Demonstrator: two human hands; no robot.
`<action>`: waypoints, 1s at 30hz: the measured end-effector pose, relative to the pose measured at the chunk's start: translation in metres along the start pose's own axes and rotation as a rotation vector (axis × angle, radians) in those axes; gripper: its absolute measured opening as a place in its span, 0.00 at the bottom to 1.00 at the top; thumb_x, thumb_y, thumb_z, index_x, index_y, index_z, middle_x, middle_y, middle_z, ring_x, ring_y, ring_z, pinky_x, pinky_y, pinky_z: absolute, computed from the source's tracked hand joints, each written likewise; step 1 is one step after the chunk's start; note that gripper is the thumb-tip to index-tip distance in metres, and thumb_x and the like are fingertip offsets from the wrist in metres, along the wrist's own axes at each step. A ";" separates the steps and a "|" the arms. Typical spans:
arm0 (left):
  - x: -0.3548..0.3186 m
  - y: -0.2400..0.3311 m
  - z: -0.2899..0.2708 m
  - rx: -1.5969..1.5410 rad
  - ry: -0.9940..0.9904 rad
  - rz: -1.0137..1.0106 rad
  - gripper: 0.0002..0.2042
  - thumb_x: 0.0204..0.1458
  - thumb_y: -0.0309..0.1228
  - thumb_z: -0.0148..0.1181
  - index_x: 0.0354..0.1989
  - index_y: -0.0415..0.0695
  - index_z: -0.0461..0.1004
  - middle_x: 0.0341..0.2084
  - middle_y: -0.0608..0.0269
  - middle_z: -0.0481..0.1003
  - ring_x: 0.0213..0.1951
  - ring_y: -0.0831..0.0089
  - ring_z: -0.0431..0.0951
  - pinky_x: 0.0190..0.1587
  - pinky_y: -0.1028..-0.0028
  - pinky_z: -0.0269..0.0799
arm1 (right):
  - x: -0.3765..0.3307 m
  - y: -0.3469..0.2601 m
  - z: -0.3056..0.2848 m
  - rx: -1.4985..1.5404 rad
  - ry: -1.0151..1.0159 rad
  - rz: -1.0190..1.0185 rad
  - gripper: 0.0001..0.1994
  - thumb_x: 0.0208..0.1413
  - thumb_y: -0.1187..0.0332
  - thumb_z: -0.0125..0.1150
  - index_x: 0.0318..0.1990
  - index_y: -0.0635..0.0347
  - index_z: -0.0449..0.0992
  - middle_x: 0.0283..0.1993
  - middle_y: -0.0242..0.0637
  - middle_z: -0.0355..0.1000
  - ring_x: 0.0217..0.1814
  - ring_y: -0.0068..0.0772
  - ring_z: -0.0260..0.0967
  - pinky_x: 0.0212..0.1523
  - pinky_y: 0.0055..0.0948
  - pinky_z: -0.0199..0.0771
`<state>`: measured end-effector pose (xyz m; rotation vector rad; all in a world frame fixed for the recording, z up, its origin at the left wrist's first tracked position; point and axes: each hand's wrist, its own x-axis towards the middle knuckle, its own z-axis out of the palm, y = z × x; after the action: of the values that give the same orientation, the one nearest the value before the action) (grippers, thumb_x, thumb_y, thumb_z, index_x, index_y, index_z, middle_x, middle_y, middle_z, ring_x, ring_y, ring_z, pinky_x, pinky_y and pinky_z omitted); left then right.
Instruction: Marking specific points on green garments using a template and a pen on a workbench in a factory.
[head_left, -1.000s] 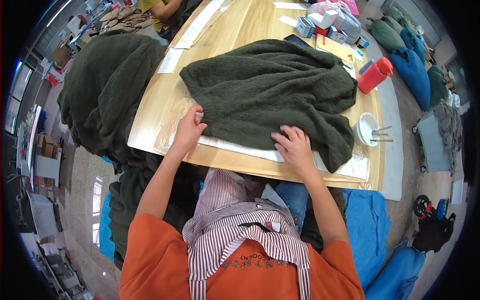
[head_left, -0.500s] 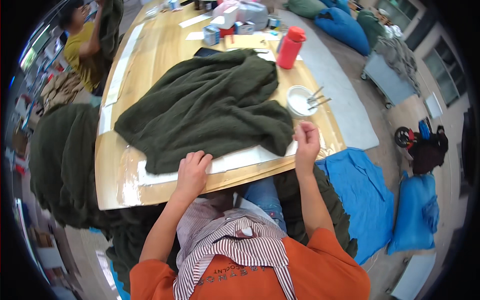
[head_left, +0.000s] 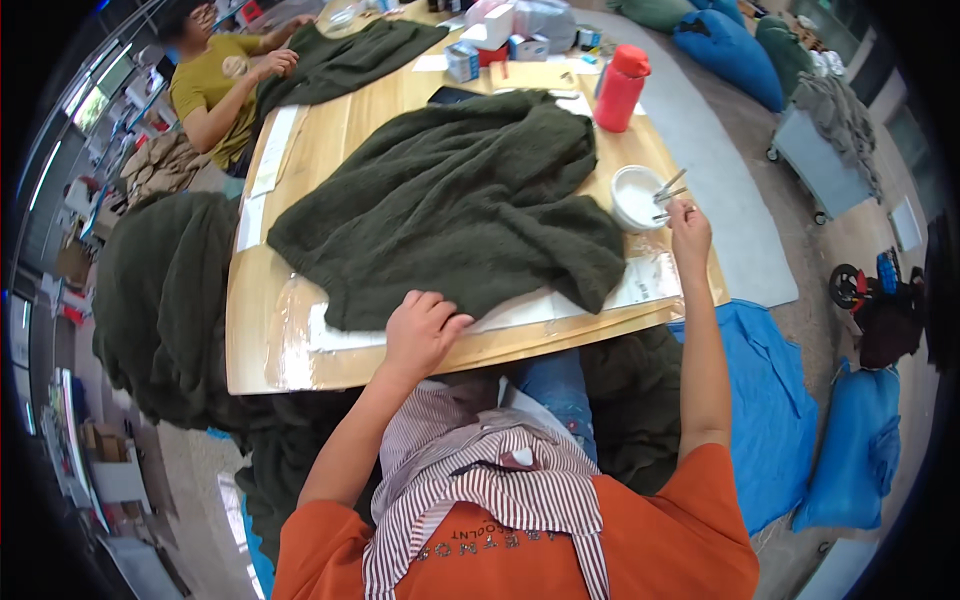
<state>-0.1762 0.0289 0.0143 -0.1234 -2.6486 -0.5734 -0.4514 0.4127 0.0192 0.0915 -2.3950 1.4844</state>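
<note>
A dark green knitted garment (head_left: 450, 200) lies spread and rumpled on the wooden table in front of me. My left hand (head_left: 425, 328) rests on its near edge, fingers laid over the fabric and thumb apart. At the right, a white bowl (head_left: 634, 190) holds several thin metal tools (head_left: 672, 188) whose ends stick out over its rim. My right hand (head_left: 690, 240) is beside the bowl, fingertips pinched together at the tools' ends. Whether a tool is between those fingers is too small to make out.
A red bottle (head_left: 622, 92) stands behind the bowl. Small boxes (head_left: 463, 62) and a dark phone-like slab (head_left: 455, 95) lie farther back. Another person (head_left: 215, 90) handles a green garment (head_left: 350, 62) at the far left. Piled green fabric (head_left: 160, 300) hangs at the table's left side.
My right hand has moved from beside the garment's right edge up to the tools at the bowl. My left hand stays on the near hem. The other person's garment now lies on the table.
</note>
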 end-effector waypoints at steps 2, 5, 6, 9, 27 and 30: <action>-0.010 0.006 -0.004 -0.028 -0.055 0.020 0.17 0.51 0.38 0.65 0.45 0.40 0.76 0.46 0.52 0.74 0.51 0.50 0.72 0.52 0.56 0.69 | -0.008 0.001 -0.003 0.182 0.025 -0.008 0.14 0.64 0.61 0.58 0.31 0.63 0.78 0.24 0.27 0.71 0.23 0.15 0.61 0.25 0.20 0.59; -0.024 0.021 -0.006 -0.012 0.116 -0.005 0.17 0.50 0.33 0.66 0.47 0.39 0.75 0.48 0.50 0.74 0.53 0.48 0.72 0.55 0.55 0.69 | -0.012 -0.008 -0.010 0.447 0.060 0.114 0.13 0.65 0.61 0.56 0.36 0.63 0.78 0.25 0.27 0.72 0.22 0.14 0.59 0.23 0.18 0.57; -0.029 0.028 -0.006 -0.089 0.110 -0.019 0.18 0.49 0.30 0.66 0.48 0.39 0.75 0.52 0.48 0.73 0.58 0.46 0.70 0.60 0.53 0.65 | -0.011 -0.013 -0.012 0.562 0.073 0.092 0.13 0.65 0.61 0.56 0.38 0.64 0.78 0.26 0.28 0.72 0.21 0.13 0.58 0.22 0.18 0.57; -0.037 0.048 0.007 -0.125 0.041 0.076 0.19 0.49 0.29 0.66 0.50 0.39 0.75 0.55 0.46 0.71 0.61 0.45 0.68 0.62 0.51 0.64 | -0.014 -0.029 -0.013 0.184 -0.005 0.048 0.13 0.65 0.62 0.56 0.41 0.66 0.76 0.28 0.30 0.72 0.20 0.12 0.57 0.20 0.16 0.56; -0.019 0.066 0.046 -0.042 -0.173 0.079 0.39 0.42 0.49 0.70 0.61 0.40 0.66 0.66 0.39 0.58 0.69 0.46 0.55 0.69 0.49 0.51 | -0.179 -0.141 0.138 0.802 -0.528 0.357 0.11 0.67 0.63 0.54 0.36 0.58 0.74 0.25 0.30 0.73 0.21 0.13 0.64 0.23 0.14 0.64; -0.019 0.064 0.047 0.022 -0.153 0.119 0.38 0.42 0.47 0.69 0.62 0.40 0.66 0.65 0.37 0.59 0.69 0.43 0.55 0.68 0.48 0.52 | -0.182 -0.140 0.150 0.703 -0.586 0.275 0.11 0.68 0.63 0.54 0.34 0.58 0.74 0.25 0.28 0.72 0.22 0.11 0.63 0.24 0.14 0.64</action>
<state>-0.1662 0.1063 -0.0087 -0.3276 -2.7710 -0.5141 -0.2837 0.1962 0.0233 0.4198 -2.1910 2.6848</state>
